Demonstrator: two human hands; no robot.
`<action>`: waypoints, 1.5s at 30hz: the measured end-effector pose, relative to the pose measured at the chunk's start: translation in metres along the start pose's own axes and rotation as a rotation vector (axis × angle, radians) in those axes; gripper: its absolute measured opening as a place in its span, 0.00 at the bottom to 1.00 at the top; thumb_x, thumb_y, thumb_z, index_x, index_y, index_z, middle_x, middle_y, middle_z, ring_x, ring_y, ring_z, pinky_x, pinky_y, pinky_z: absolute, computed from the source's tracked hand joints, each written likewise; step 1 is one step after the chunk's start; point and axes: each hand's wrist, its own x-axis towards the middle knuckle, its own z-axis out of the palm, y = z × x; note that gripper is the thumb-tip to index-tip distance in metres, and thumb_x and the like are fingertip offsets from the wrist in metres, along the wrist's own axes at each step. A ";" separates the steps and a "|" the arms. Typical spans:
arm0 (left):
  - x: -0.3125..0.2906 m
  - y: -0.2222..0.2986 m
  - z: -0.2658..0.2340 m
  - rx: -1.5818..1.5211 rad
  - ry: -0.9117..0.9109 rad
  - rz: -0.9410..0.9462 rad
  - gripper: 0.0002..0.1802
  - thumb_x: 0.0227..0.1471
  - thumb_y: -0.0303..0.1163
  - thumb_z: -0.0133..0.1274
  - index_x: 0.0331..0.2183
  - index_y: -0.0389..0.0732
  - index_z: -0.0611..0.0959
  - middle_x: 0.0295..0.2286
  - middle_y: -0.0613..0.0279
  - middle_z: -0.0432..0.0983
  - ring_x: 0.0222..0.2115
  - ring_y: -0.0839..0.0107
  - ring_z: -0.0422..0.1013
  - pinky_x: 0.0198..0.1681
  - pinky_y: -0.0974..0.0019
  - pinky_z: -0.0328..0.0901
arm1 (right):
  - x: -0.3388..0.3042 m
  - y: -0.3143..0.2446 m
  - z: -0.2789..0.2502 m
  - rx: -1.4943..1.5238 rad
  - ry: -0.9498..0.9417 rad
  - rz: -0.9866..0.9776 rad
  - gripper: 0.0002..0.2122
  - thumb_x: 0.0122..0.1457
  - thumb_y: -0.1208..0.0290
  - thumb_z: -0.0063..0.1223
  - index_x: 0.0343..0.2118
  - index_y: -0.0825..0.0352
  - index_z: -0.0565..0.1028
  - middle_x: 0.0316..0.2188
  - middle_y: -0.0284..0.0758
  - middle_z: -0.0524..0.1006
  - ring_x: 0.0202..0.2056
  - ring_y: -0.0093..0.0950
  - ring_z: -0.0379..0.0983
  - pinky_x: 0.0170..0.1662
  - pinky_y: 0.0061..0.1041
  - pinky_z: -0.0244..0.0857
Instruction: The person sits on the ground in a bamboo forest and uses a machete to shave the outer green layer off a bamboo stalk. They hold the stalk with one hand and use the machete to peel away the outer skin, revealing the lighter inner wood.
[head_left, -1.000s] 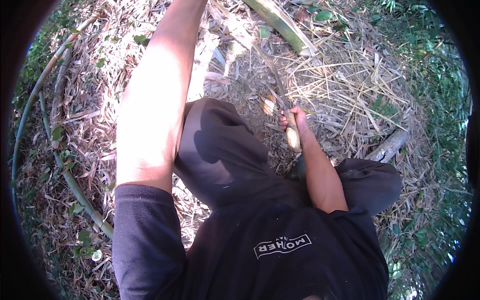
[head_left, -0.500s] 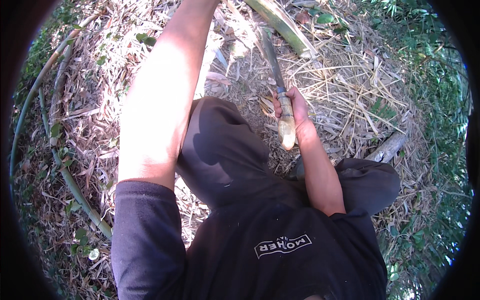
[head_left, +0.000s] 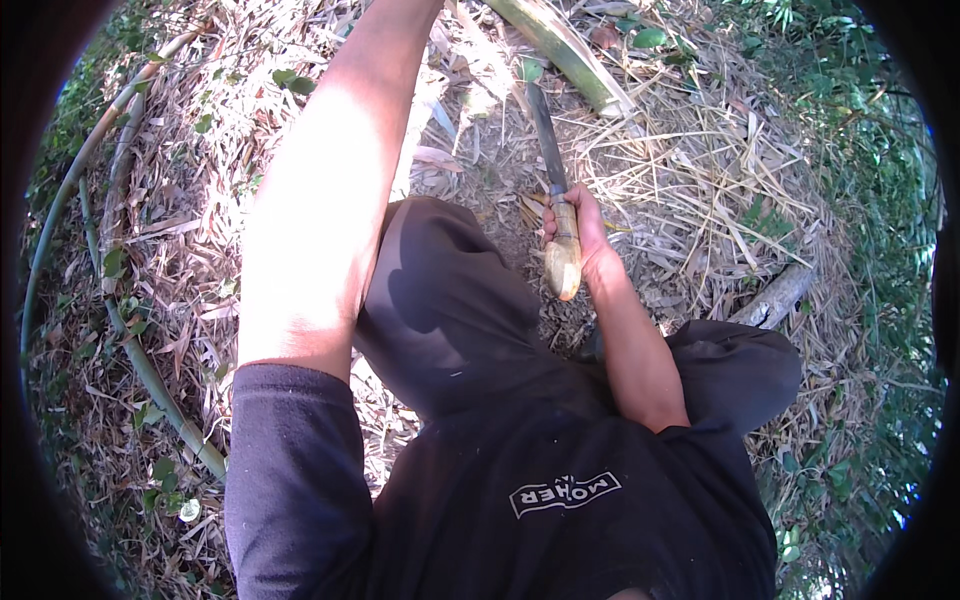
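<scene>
Landmark: the long-bladed knife (head_left: 551, 160); all places are given from it. Far left of the knife, we note a curved green stem (head_left: 62, 215) at the edge of the undergrowth and a second green stem (head_left: 160, 390) slanting toward the body. Dry leaf litter (head_left: 185, 300) surrounds both. Nearer, still left of the knife, we see the left forearm (head_left: 325, 200), brightly sunlit, reaching away from the body. The left hand lies past the upper edge of view; we cannot tell whether its fingers are apart or closed. Just left and bodyward of the knife we record a bent knee in dark trousers (head_left: 440, 290). Beyond the blade, slightly right, a green bamboo pole (head_left: 568, 55) shows a pale split end. The knife itself lies in the right hand (head_left: 573, 220), whose fingers wrap the pale handle; the blade points away from us, the rounded butt toward us. Right of the knife we find scattered straw (head_left: 700, 190), then, bodyward, a grey log (head_left: 775, 297). Green foliage (head_left: 885, 250) stands farthest right.
</scene>
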 end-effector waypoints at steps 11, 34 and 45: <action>-0.007 -0.001 0.004 0.045 0.007 0.122 0.12 0.57 0.34 0.46 0.25 0.39 0.77 0.22 0.56 0.76 0.21 0.63 0.71 0.23 0.60 0.65 | 0.016 0.014 -0.013 0.088 0.057 -0.079 0.12 0.54 0.63 0.40 0.34 0.67 0.67 0.18 0.35 0.69 0.17 0.26 0.68 0.20 0.26 0.68; -0.029 0.026 -0.040 -0.751 -0.159 0.315 0.12 0.58 0.24 0.48 0.23 0.32 0.77 0.14 0.66 0.68 0.15 0.83 0.59 0.18 0.76 0.52 | -0.101 -0.060 0.123 -1.065 0.360 -0.978 0.15 0.47 0.63 0.59 0.31 0.69 0.70 0.22 0.42 0.75 0.25 0.43 0.75 0.33 0.40 0.67; -0.032 0.036 -0.050 -0.737 -0.236 0.558 0.26 0.58 0.36 0.48 0.12 0.36 0.69 0.10 0.64 0.64 0.10 0.78 0.56 0.16 0.72 0.46 | -0.125 -0.070 0.120 -1.027 0.265 -0.852 0.12 0.44 0.64 0.57 0.29 0.67 0.76 0.24 0.45 0.78 0.30 0.45 0.76 0.37 0.40 0.69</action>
